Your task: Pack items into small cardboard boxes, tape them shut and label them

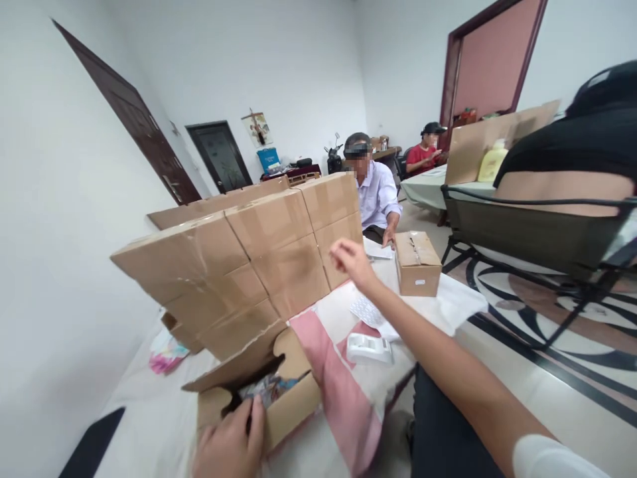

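An open cardboard box [293,415] stands at the near edge of the table, its flaps up, with plastic-wrapped items [271,388] partly visible inside. My left hand [231,438] is closed over the near side of this box, fingertips reaching its opening. My right hand [352,260] is raised in front of the stacked cartons [288,265], its fingers curled together. Whatever those fingers may hold is hidden and slightly blurred. Below my right forearm lies a white tape dispenser [369,349].
A taped carton [418,265] sits on the table's far right corner, near another person [375,192]. Pink cloth [338,398] crosses the table. A colourful packet [168,352] lies at left. Someone sits in a chair [537,232] at right; another person [423,156] is farther back.
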`<state>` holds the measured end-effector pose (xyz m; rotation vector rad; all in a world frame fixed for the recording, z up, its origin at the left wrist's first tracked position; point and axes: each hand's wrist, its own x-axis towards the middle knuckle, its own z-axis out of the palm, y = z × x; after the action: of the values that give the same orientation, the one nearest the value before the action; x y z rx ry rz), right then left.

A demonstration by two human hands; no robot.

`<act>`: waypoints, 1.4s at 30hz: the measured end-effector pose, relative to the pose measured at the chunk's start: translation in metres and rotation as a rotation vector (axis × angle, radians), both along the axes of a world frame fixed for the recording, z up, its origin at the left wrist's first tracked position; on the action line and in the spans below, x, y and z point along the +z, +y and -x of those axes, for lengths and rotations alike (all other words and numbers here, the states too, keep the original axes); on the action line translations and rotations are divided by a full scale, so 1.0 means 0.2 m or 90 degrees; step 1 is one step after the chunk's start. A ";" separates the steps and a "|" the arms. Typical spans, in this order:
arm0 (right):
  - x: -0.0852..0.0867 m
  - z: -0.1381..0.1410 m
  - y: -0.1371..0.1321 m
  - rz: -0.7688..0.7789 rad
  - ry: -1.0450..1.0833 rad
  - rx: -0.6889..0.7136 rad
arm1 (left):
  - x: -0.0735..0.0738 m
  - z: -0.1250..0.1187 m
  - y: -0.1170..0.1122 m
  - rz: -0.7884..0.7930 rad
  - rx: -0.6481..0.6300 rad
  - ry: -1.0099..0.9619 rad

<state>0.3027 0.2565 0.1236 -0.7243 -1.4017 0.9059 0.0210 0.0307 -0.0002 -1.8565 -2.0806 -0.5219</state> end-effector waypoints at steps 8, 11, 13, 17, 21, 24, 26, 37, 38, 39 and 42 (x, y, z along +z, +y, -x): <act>-0.52 0.07 -0.51 -0.142 -0.343 -0.005 | 0.07 -0.11 -0.14 0.053 -0.014 0.050; -0.56 -0.02 -0.39 0.011 -0.436 -0.111 | 0.12 -0.14 -0.15 0.079 -0.002 0.035; -0.58 -0.05 -0.34 0.068 -0.452 -0.134 | 0.14 -0.15 -0.14 0.092 0.013 0.025; -0.63 0.00 -0.35 0.054 -0.473 -0.081 | 0.14 -0.16 -0.11 0.093 0.018 0.024; -0.64 0.10 -0.48 -0.117 -0.460 -0.048 | 0.13 -0.16 -0.09 0.065 0.022 0.009; -0.62 0.15 -0.57 -0.250 -0.458 0.083 | 0.14 -0.17 -0.10 0.056 0.004 -0.018; -0.59 0.16 -0.61 -0.306 -0.513 0.141 | 0.15 -0.19 -0.11 0.056 -0.009 -0.025; -0.57 0.16 -0.64 -0.396 -0.616 0.083 | 0.17 -0.26 -0.15 0.012 0.007 -0.087; -0.57 0.16 -0.64 -0.394 -0.601 0.091 | 0.17 -0.24 -0.15 0.004 -0.004 -0.097; -0.58 0.17 -0.63 -0.390 -0.588 0.101 | 0.17 -0.21 -0.15 -0.003 -0.018 -0.112; -0.61 0.17 -0.61 -0.358 -0.565 0.135 | 0.16 -0.09 -0.17 -0.001 -0.082 -0.177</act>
<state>0.2679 0.1341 0.0019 -0.5550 -2.4230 0.2750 0.0387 -0.0030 0.0312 -2.0254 -2.1354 -0.8573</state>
